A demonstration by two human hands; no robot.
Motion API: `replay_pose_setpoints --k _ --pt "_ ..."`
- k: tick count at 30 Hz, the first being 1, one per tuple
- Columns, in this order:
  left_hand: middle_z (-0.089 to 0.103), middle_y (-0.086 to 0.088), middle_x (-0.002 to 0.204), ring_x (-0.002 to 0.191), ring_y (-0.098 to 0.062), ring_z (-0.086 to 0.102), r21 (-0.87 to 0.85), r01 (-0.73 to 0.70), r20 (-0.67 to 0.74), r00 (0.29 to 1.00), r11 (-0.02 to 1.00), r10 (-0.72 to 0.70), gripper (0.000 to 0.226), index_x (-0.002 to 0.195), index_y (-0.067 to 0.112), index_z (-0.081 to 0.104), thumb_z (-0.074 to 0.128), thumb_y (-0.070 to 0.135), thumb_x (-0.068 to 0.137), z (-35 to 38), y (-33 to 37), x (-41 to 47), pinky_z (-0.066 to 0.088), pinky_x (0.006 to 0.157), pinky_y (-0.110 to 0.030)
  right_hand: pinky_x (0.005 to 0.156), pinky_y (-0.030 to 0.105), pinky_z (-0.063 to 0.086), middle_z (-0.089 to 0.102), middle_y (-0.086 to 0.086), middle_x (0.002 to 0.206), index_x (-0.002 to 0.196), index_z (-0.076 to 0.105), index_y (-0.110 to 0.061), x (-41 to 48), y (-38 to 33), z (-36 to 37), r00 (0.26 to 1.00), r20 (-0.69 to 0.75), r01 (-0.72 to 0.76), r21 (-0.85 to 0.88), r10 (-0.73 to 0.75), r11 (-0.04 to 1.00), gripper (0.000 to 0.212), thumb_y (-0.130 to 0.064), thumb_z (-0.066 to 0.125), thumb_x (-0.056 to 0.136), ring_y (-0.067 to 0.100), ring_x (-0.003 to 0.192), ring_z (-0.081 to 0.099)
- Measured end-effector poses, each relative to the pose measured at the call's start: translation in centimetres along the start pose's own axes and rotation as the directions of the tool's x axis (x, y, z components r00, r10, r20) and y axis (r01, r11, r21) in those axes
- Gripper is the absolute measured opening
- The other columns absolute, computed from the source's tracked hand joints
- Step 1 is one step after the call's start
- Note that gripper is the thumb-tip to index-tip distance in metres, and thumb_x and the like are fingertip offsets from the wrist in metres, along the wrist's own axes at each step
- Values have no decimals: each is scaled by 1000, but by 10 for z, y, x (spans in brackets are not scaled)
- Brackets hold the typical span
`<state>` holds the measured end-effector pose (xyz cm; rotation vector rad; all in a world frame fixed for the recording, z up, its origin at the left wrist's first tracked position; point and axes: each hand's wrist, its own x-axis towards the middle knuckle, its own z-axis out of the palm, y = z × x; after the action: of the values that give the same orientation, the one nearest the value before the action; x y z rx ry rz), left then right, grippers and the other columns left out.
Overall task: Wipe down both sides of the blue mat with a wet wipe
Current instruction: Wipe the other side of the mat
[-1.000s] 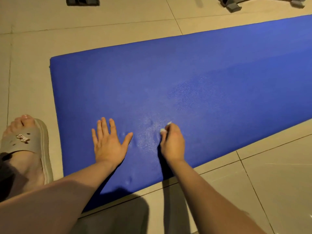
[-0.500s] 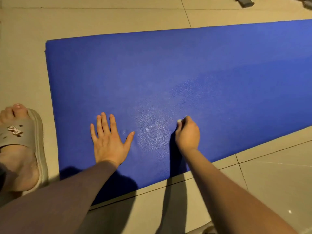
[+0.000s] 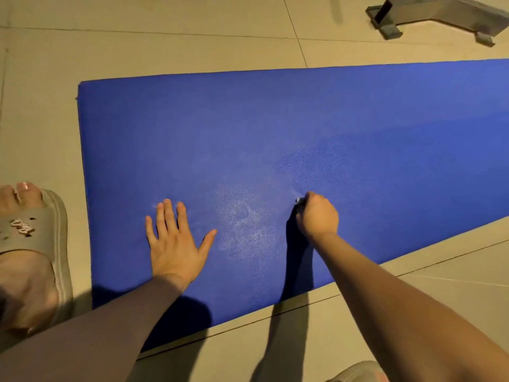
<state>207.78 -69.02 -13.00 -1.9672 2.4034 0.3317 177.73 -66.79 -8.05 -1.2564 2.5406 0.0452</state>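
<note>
Your right hand (image 3: 318, 216) is clenched into a fist around the wet wipe (image 3: 298, 200), and only a small pale bit of it pokes out at the far side of your knuckles. The fist bears down on the mat (image 3: 275, 128), close to the edge nearest you, and throws a dark shadow (image 3: 298, 257) toward your arm.

Your left hand (image 3: 176, 241) lies flat on the mat to the left of the fist, fingers straight and spread, thumb angled out toward the right, gripping nothing. Between your two hands the blue surface shows a shiny damp patch (image 3: 248, 224), and a fainter sheen runs on up and to the right past the fist.

The mat is unrolled flat on the tiled floor (image 3: 192, 45), its short end at the left and its length running off the right side of the view.

Just beside that short end, your foot (image 3: 24, 288) sits in a grey slipper (image 3: 35, 230) on the tiles. Well apart from the mat, at the far right, a grey metal frame (image 3: 440, 12) rests on the floor.
</note>
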Motion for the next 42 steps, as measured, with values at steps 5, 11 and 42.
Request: replay_pose_setpoints --k 5,11,42 --pt "4 -18 167 155 -33 -1 63 -51 144 989 997 41 119 161 8 11 13 94 79 -18 -8 3 3 125 -54 57 31 35 63 13 89 88 55 -7 -30 -35 20 994 -13 -101 180 105 978 11 -11 52 98 32 74 59" --pt "30 -9 145 136 -30 29 195 -212 426 898 958 112 108 147 15 30 52 89 72 -75 -7 36 41 103 -42 62 34 33 60 11 100 100 57 -8 -82 -72 28 959 112 230 229 -261 946 12 -16 49 100 35 83 61" --pt "-11 -31 162 151 -49 -1 420 -609 628 730 673 269 158 157 2 -13 85 72 54 -85 48 135 39 114 -49 58 32 31 61 11 84 85 60 -10 -28 -59 46 957 -215 -72 482 197 873 15 -14 58 99 32 64 54"
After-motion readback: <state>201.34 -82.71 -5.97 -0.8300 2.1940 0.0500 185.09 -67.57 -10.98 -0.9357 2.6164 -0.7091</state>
